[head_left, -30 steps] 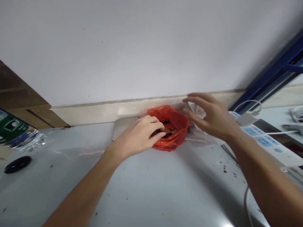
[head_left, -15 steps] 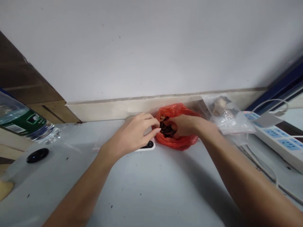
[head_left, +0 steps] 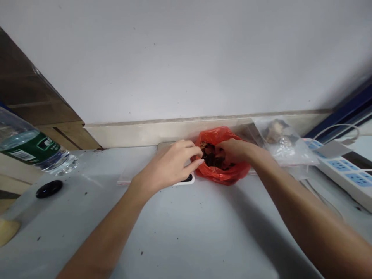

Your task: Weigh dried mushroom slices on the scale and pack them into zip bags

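Observation:
A red plastic bag (head_left: 226,177) stands with its mouth spread wide near the wall. Dark brown, flaky dried pieces (head_left: 209,155) lie inside it. My left hand (head_left: 174,162) pinches the bag's left rim between thumb and fingers. Reaching in from the right, my right hand (head_left: 232,151) has its fingers down among the brown pieces, so the fingertips are hidden. Under my left hand lies a flat device with a white edge (head_left: 186,182) and a black strip, mostly covered.
Right of the bag, a clear zip bag (head_left: 286,147) with pale brown pieces lies beside a white power strip (head_left: 345,170) and cables. At left are a water bottle (head_left: 37,147), a black oval object (head_left: 49,189) and another clear bag (head_left: 124,176).
My right hand has shifted slightly right within the red bag, and more brown pieces show. My left hand keeps its grip on the rim. The whole view has shifted slightly.

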